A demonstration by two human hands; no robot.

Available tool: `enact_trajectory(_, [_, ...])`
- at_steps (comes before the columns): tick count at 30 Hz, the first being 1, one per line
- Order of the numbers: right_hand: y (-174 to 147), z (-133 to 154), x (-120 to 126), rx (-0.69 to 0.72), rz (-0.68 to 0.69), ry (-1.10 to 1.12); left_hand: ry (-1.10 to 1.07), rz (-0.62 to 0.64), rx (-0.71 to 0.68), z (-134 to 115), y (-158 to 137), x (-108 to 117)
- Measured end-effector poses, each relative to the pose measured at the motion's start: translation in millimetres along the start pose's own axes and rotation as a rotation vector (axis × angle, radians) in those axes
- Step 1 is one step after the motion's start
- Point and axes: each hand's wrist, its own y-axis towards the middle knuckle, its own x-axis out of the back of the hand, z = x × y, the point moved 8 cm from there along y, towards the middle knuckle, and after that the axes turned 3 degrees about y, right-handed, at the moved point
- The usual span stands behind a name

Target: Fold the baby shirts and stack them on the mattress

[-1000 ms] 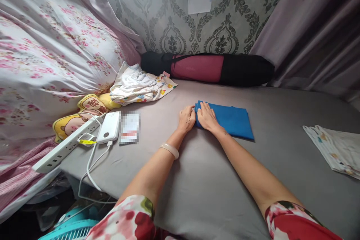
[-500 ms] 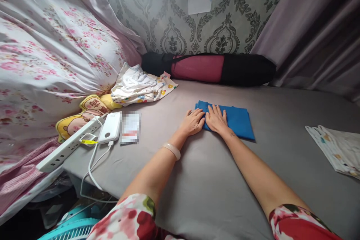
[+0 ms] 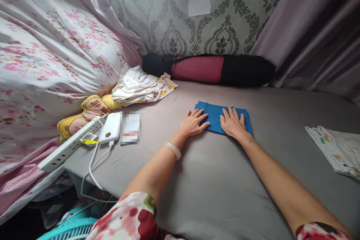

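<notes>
A folded blue cloth (image 3: pixel 214 117) lies flat on the grey sheet (image 3: pixel 197 180). On its left end rests my left hand (image 3: pixel 193 123), fingers spread, the palm partly off the cloth's edge; a pale bangle (image 3: pixel 172 150) circles that wrist. My right hand (image 3: pixel 234 123) lies flat on the right half of the cloth with its fingers apart. Blue fabric shows between the two hands. Neither hand grips anything.
To the left are a white power strip (image 3: pixel 73 144), a power bank (image 3: pixel 110 127) with cables, a small packet (image 3: pixel 131 128), a plush toy (image 3: pixel 75 123) and crumpled clothes (image 3: pixel 137 84). A long black and pink bag (image 3: pixel 197 69) lies by the wall. Folded patterned fabric (image 3: pixel 336 150) lies right.
My right hand has slid to the right across the blue cloth, away from my left hand. The left hand stays at the cloth's left end, its thumb now spread further out.
</notes>
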Motion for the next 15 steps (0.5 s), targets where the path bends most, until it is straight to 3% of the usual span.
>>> enact_trajectory(8, [1.3,-2.7,-6.7,-0.013,0.018,0.036,-0.002,-0.012,-0.008,0.3,-0.6,-0.5])
enact_trajectory(11, [1.3,-7.6,-1.4,-0.027,0.027,0.106,0.000,-0.007,-0.010,0.4,-0.5,0.2])
enact_trajectory(15, [-2.7,-23.6,14.8,-0.045,-0.059,0.119,0.003,0.022,-0.019,1.1,0.6,-1.1])
